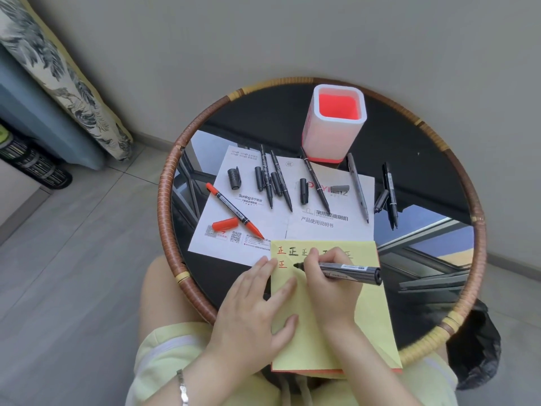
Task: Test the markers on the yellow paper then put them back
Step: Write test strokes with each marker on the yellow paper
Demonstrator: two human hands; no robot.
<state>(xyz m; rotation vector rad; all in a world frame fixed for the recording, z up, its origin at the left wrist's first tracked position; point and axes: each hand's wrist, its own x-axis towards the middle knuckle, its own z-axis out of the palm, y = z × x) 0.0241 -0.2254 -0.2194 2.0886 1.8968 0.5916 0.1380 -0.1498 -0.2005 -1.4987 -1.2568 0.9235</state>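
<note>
The yellow paper [328, 332] lies at the near edge of the round table, with red and black characters written along its top. My right hand [330, 285] grips a thick black marker [351, 271], its tip touching the paper just right of a red character. My left hand [257, 306] lies flat on the paper's left edge, fingers spread. An uncapped red marker [234, 210] and its red cap [224, 224] lie on white leaflets. Several uncapped black markers [281, 180] with loose caps lie further back. The empty red-and-white pen holder [333, 124] stands behind them.
The table is a round glass top with a woven rattan rim [167, 200]. White printed leaflets [330, 218] lie under the markers. Two more black markers [390, 194] rest on the glass at the right. My knees sit under the near edge.
</note>
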